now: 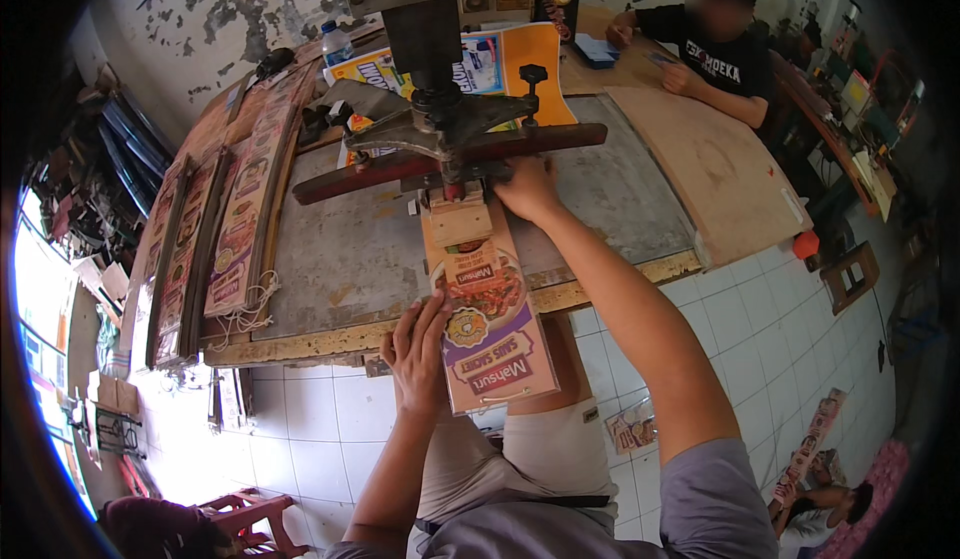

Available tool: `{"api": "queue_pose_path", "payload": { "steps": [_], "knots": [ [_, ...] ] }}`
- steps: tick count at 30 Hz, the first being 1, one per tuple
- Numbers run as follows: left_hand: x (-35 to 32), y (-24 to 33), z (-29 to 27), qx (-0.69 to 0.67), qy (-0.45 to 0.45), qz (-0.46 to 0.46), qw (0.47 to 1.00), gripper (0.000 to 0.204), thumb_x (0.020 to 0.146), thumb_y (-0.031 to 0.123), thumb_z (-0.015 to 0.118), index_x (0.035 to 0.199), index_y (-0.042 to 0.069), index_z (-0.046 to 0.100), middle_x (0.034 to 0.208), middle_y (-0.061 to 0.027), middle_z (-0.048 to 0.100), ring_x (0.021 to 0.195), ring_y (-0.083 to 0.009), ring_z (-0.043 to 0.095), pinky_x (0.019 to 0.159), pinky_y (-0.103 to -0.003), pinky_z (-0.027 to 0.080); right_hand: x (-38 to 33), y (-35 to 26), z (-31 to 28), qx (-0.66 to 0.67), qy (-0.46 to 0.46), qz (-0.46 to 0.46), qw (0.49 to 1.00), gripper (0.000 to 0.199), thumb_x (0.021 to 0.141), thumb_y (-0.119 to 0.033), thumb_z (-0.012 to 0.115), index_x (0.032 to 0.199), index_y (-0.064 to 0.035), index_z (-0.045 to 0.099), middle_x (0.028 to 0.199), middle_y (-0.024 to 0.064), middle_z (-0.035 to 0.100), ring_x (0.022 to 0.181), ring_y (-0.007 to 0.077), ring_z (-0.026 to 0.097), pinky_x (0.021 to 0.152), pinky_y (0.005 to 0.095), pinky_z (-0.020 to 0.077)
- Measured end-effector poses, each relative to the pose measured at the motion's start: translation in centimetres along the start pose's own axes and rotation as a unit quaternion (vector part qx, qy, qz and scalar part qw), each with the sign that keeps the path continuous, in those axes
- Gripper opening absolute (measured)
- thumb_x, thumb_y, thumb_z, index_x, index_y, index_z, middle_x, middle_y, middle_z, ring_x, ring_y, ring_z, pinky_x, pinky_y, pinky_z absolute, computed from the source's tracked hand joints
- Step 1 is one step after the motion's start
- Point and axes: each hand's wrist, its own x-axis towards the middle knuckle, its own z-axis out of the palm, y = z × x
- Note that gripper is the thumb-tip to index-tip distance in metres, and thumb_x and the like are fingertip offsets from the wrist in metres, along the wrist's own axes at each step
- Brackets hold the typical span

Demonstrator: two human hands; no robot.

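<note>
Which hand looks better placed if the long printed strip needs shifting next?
Probably the left hand: its fingers are at the edge of the printed strip, near the overhanging end. The right hand is farther up, beside the press.

Before you, the grey surface point(640, 199) is carrying a long printed strip point(490, 347), which is overhanging its edge at six o'clock. Stacked printed strips point(240, 244) are lying at nine, a colourful sheet point(542, 59) at twelve, a brown board point(705, 169) at three.
</note>
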Motion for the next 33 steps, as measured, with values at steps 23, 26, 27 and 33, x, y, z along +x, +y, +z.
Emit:
{"api": "queue_pose_path", "payload": {
  "steps": [23, 26, 27, 33],
  "knots": [
    [-0.02, -0.17, 0.43, -0.008, -0.011, -0.01, 1.0, 0.058, 0.095, 0.023, 0.075, 0.15, 0.017, 0.06, 0.16, 0.0054, 0.06, 0.147, -0.0198, 0.05, 0.121, -0.041, 0.026, 0.22, -0.39, -0.39, 0.02, -0.016, -0.017, 1.0, 0.048, 0.092, -0.039, 0.072, 0.134, -0.0144, 0.074, 0.141, 0.0192, 0.068, 0.148, 0.0435, 0.047, 0.124, 0.0759, 0.0182],
    [0.08, -0.1, 0.58, -0.008, -0.008, -0.007, 1.0, 0.058, 0.095, 0.023, 0.075, 0.15, 0.017, 0.06, 0.16, 0.0056, 0.06, 0.147, -0.0197, 0.05, 0.121, -0.042, 0.026, 0.55, -0.05, -0.52, 0.027, -0.024, -0.014, 0.999, 0.047, 0.092, -0.039, 0.071, 0.132, -0.0144, 0.074, 0.135, 0.0185, 0.071, 0.146, 0.0432, 0.049, 0.123, 0.0765, 0.0185],
    [0.1, -0.04, 0.53, -0.008, -0.009, -0.008, 1.0, 0.058, 0.095, 0.023, 0.075, 0.15, 0.017, 0.06, 0.16, 0.0056, 0.06, 0.147, -0.0197, 0.05, 0.121, -0.042, 0.026, 0.6, -0.11, -0.44, 0.025, -0.023, -0.013, 0.999, 0.048, 0.092, -0.039, 0.071, 0.133, -0.0142, 0.074, 0.139, 0.0196, 0.069, 0.147, 0.0434, 0.048, 0.123, 0.0763, 0.0182],
    [0.05, -0.1, 0.41, -0.008, -0.016, -0.014, 1.0, 0.056, 0.096, 0.022, 0.074, 0.15, 0.017, 0.061, 0.16, 0.0057, 0.06, 0.147, -0.0199, 0.05, 0.121, -0.042, 0.026, 0.46, -0.34, -0.38, 0.036, -0.022, -0.007, 0.999, 0.05, 0.093, -0.039, 0.07, 0.135, -0.0139, 0.073, 0.15, 0.0238, 0.06, 0.151, 0.046, 0.043, 0.126, 0.0749, 0.0157]
  ]
}}
